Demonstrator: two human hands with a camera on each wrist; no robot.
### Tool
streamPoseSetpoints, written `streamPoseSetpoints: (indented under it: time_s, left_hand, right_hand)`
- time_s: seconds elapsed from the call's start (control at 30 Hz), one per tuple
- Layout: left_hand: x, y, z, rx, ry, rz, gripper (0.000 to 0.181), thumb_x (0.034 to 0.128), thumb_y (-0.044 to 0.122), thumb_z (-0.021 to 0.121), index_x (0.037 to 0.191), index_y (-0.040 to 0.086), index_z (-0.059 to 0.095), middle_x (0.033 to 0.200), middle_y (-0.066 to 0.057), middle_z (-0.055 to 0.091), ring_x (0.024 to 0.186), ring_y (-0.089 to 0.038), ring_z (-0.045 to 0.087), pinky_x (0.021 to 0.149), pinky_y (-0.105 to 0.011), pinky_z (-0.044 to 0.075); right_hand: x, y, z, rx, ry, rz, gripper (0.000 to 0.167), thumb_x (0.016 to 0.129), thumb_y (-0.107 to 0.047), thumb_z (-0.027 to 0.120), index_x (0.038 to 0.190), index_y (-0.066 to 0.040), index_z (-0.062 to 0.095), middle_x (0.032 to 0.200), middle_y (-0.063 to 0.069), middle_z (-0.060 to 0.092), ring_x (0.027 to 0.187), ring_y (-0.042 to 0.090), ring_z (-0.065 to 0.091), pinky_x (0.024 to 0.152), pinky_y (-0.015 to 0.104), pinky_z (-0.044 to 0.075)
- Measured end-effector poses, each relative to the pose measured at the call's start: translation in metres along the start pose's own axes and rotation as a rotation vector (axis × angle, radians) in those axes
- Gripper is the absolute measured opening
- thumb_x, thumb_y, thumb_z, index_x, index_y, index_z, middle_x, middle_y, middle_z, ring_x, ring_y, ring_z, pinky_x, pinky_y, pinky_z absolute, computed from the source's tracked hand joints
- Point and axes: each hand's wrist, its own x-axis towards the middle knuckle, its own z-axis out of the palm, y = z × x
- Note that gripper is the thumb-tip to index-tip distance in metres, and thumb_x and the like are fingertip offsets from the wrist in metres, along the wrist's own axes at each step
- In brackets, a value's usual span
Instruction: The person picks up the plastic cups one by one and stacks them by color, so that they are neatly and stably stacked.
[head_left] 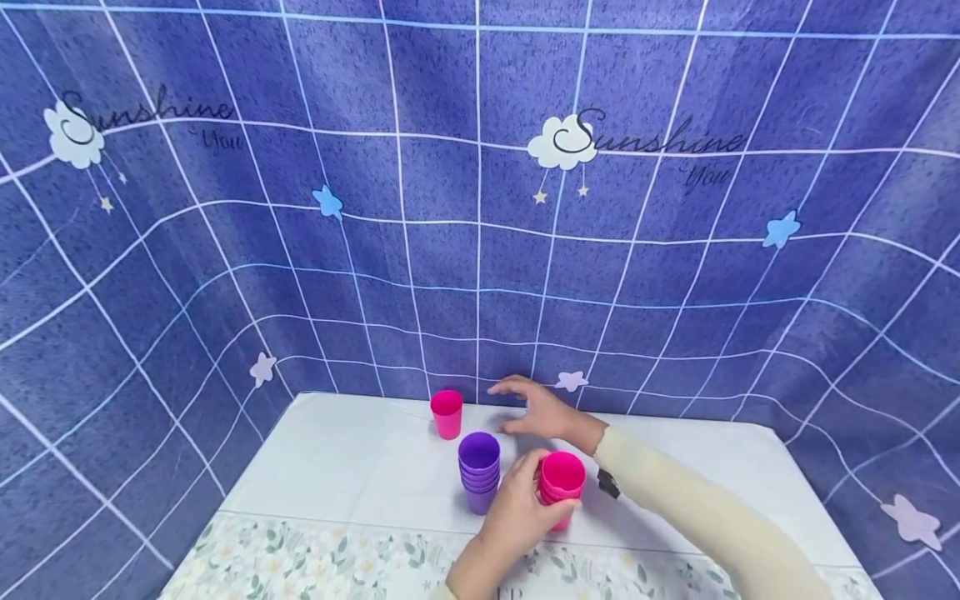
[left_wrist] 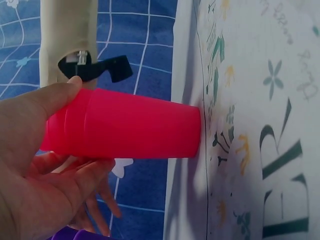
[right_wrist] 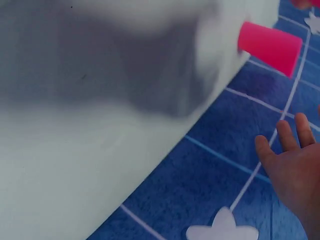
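My left hand [head_left: 520, 510] grips a stack of pink cups [head_left: 562, 477], thumb on one side and fingers on the other. In the left wrist view the pink stack [left_wrist: 135, 125] appears sideways, its narrow end by the white table surface. Left of that hand, a stack of purple cups [head_left: 479, 471] stands upright. A single pink cup [head_left: 447, 415] stands upright near the table's back edge, and it also shows in the right wrist view. My right hand [head_left: 542, 410] hovers to the right of this cup, fingers spread and holding nothing.
The white table [head_left: 337, 458] has a floral-printed cloth [head_left: 300, 558] along its front. A blue grid-patterned curtain [head_left: 450, 275] surrounds the back and sides. On the right sleeve [head_left: 690, 500] a black strap [head_left: 609, 483] hangs at the wrist.
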Motion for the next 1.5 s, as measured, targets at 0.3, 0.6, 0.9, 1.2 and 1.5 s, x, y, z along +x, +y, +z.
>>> streamPoseSetpoints:
  time_s: [0.3, 0.6, 0.9, 1.2, 1.5]
  left_hand:
    - [0.000, 0.001, -0.006, -0.007, 0.012, -0.001, 0.069, 0.0766, 0.045, 0.094, 0.135, 0.025, 0.063, 0.120, 0.009, 0.072, 0.114, -0.010, 0.066, 0.099, -0.032, 0.058]
    - [0.002, 0.001, -0.011, -0.030, 0.040, 0.036, 0.067, 0.0763, 0.039, 0.096, 0.133, 0.023, 0.063, 0.120, 0.008, 0.073, 0.110, -0.006, 0.065, 0.094, -0.026, 0.058]
    - [0.001, 0.003, -0.010, -0.022, 0.031, 0.033, 0.066, 0.0759, 0.037, 0.096, 0.132, 0.024, 0.064, 0.118, 0.007, 0.073, 0.109, -0.005, 0.067, 0.094, -0.025, 0.059]
    - [0.002, 0.007, -0.006, -0.003, 0.025, 0.042, 0.067, 0.0759, 0.037, 0.096, 0.133, 0.022, 0.064, 0.119, 0.005, 0.073, 0.111, -0.005, 0.068, 0.096, -0.026, 0.058]
    - [0.000, 0.007, -0.004, 0.006, 0.033, 0.049, 0.066, 0.0757, 0.040, 0.096, 0.131, 0.022, 0.065, 0.116, 0.006, 0.073, 0.108, -0.005, 0.067, 0.093, -0.025, 0.058]
  right_hand:
    - [0.033, -0.003, 0.020, -0.127, -0.107, -0.101, 0.069, 0.083, -0.010, 0.088, 0.145, -0.002, 0.060, 0.147, 0.020, 0.062, 0.141, 0.038, 0.056, 0.120, 0.053, 0.046]
    - [0.062, -0.010, 0.022, -0.269, -0.305, -0.189, 0.082, 0.092, -0.014, 0.081, 0.161, -0.004, 0.039, 0.166, 0.022, 0.042, 0.158, 0.039, 0.037, 0.128, 0.053, 0.037]
    - [0.079, -0.017, 0.027, -0.429, -0.395, -0.258, 0.082, 0.093, -0.023, 0.081, 0.163, -0.011, 0.040, 0.171, 0.020, 0.035, 0.161, 0.035, 0.033, 0.130, 0.048, 0.033]
    - [0.087, -0.014, 0.033, -0.536, -0.474, -0.275, 0.082, 0.095, -0.032, 0.079, 0.165, -0.018, 0.037, 0.174, 0.015, 0.032, 0.163, 0.036, 0.028, 0.133, 0.048, 0.029]
    - [0.091, -0.007, 0.046, -0.577, -0.531, -0.291, 0.069, 0.100, -0.026, 0.074, 0.162, -0.018, 0.044, 0.173, 0.013, 0.034, 0.162, 0.038, 0.029, 0.131, 0.048, 0.031]
